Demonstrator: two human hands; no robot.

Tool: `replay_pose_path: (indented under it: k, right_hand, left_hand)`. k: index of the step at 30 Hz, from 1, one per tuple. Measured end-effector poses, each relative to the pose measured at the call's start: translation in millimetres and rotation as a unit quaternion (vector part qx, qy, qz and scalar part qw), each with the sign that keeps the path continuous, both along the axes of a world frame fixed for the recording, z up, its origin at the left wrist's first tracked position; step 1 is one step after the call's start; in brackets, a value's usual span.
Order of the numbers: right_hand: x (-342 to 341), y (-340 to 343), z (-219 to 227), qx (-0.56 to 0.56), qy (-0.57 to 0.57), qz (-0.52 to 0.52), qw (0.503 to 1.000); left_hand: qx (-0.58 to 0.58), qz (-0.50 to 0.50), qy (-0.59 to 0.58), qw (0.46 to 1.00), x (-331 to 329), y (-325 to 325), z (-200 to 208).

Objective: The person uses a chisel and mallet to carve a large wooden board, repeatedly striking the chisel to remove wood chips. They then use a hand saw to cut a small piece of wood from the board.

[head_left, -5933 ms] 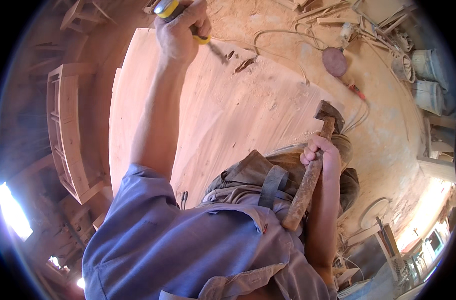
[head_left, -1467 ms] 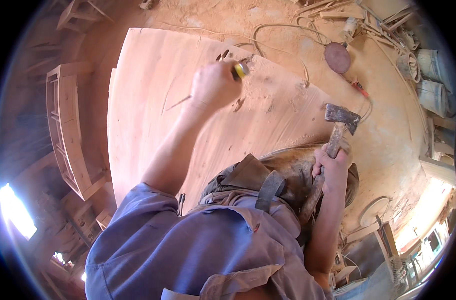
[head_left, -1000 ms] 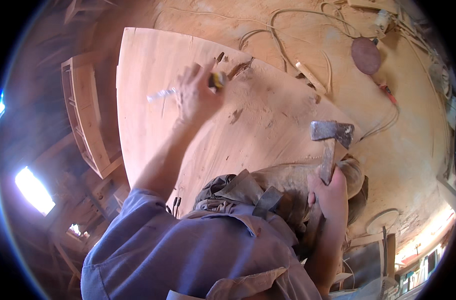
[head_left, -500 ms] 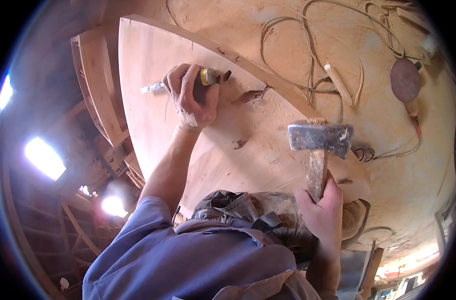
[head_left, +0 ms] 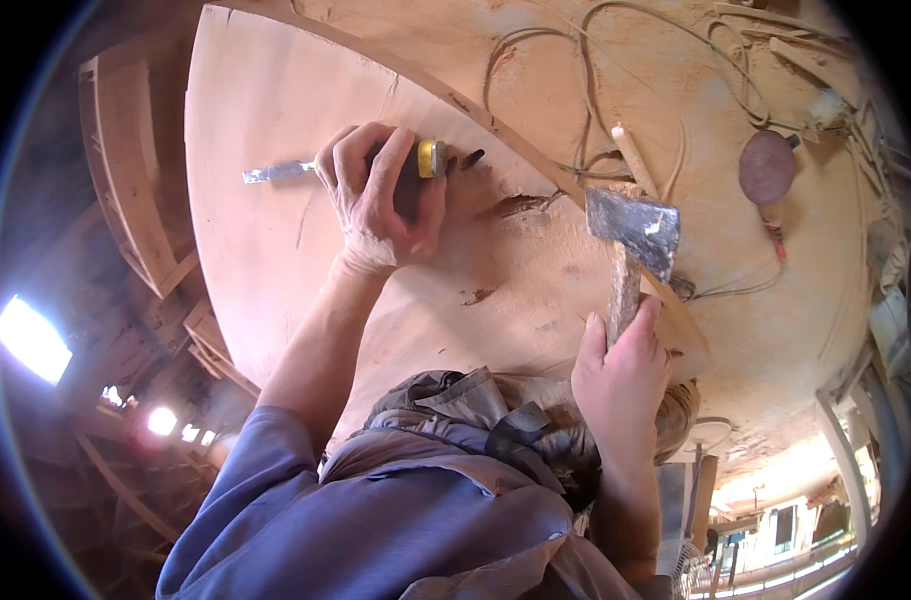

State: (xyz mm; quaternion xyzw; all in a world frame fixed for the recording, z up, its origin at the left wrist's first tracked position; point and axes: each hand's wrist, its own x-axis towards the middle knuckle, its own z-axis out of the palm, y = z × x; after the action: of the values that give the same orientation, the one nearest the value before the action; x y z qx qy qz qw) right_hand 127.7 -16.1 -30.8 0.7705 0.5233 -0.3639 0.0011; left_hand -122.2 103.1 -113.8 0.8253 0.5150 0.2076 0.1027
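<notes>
Here, the left hand point(head_left: 381, 200) grips a yellow-capped steel chisel point(head_left: 306, 168) flat on the broad pale wooden panel point(head_left: 276, 260), while the right hand point(head_left: 621, 375) clasps a rusty wooden-handled hammer point(head_left: 636, 235) nearby.

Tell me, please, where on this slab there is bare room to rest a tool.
The wooden slab is bare above the chisel and below it, left of the left hand. It is crowded by the gouges near the hammer.

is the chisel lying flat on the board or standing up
Nearly flat: the chisel lies sideways along the board in the left hand, blade pointing left.
</notes>
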Motion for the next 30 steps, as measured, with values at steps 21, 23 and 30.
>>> replay_pose_path:
  k: [21, 23, 30]
  right_hand:
    - [-66, -126, 44, -0.082, -0.090, 0.117, 0.986]
    - [-63, -129, 44, -0.069, -0.092, 0.112, 0.987]
    - [-52, -162, 58, -0.064, -0.066, -0.043, 0.995]
  left_hand:
    - [0.049, -0.049, -0.090, 0.994, -12, -21, 3]
    - [0.025, -0.155, -0.111, 0.981, -11, -48, 7]
    - [-0.114, -0.291, -0.134, 0.940, 6, -147, 64]
